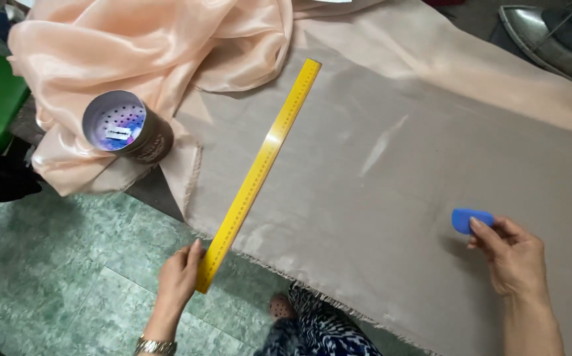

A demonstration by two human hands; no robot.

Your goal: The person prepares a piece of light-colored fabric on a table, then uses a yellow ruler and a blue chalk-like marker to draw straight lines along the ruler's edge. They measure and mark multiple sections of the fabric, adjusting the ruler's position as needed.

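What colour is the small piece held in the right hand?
Blue: the chalk piece pinched in the right hand shows clearly in the head view.
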